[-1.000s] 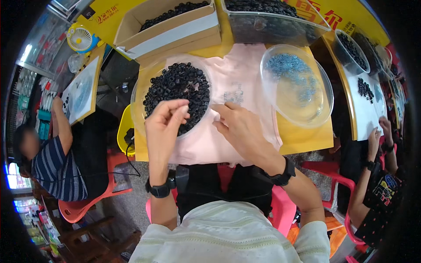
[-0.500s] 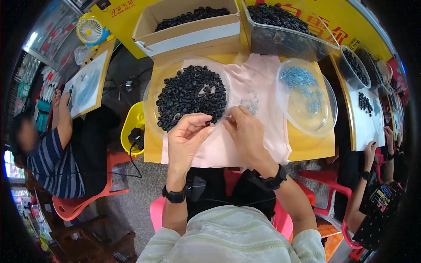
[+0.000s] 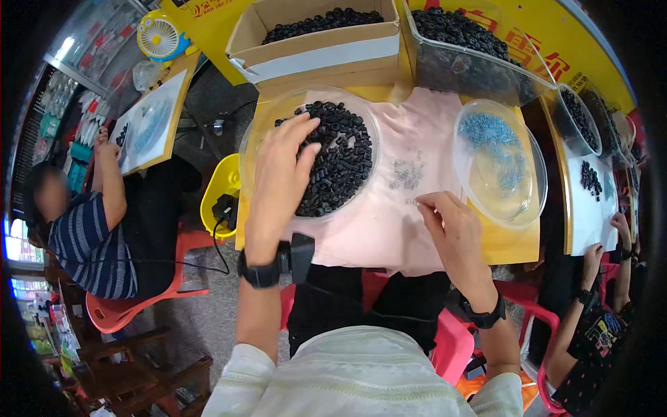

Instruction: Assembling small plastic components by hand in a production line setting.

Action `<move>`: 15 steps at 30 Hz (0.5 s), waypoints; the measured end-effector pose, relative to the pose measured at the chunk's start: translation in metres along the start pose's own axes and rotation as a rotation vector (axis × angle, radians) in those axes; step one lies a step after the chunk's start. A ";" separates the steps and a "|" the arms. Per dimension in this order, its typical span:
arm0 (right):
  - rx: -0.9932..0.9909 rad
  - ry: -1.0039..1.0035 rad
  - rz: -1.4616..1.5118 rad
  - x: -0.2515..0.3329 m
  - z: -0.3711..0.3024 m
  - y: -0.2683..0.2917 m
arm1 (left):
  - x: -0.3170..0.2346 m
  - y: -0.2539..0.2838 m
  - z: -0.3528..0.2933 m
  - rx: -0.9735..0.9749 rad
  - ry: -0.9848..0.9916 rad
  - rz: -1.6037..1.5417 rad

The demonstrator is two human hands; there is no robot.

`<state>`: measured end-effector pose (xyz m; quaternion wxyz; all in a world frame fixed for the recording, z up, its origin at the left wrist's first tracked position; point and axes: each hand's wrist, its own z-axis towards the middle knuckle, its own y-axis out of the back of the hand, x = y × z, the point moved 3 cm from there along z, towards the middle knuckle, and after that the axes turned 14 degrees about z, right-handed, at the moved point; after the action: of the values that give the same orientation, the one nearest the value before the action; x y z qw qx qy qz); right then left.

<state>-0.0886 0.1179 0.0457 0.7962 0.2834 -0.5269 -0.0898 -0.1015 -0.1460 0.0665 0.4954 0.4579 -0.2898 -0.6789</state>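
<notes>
Inside clear left tray (image 3: pixel 267 111): black pieces (image 3: pixel 344 163), partly under my left grip (image 3: pixel 278 163), released, fingers parted.
On pink cloth (image 3: pixel 372 240): small pieces (image 3: pixel 406 174), near my right grip (image 3: pixel 455 229); I cannot tell its hold.

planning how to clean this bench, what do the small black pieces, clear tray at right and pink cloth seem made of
Small black pieces: probably rubber or plastic; dark with slight glints, too small to settle which.
Clear tray: likely smooth plastic, see-through and shiny, the yellow surface showing through.
Pink cloth: fabric, perhaps cotton, matte with soft creases.
</notes>
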 end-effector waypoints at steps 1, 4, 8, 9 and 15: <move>0.009 0.004 0.008 0.001 -0.001 0.002 | 0.002 0.000 0.009 0.038 -0.021 0.062; 0.025 -0.008 0.053 0.000 -0.006 0.004 | 0.010 -0.023 0.022 0.090 -0.115 0.108; 0.000 0.006 0.032 -0.007 -0.013 0.009 | 0.012 -0.040 0.022 0.077 -0.154 0.204; 0.002 0.006 0.026 -0.008 -0.014 0.010 | 0.012 -0.039 0.022 0.130 -0.119 0.174; -0.016 0.035 0.022 -0.003 -0.016 0.015 | -0.005 -0.024 0.009 0.238 -0.019 -0.042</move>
<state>-0.0777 0.1370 0.0470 0.8085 0.2729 -0.5151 -0.0803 -0.1190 -0.1343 0.0518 0.4206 0.5129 -0.3633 -0.6543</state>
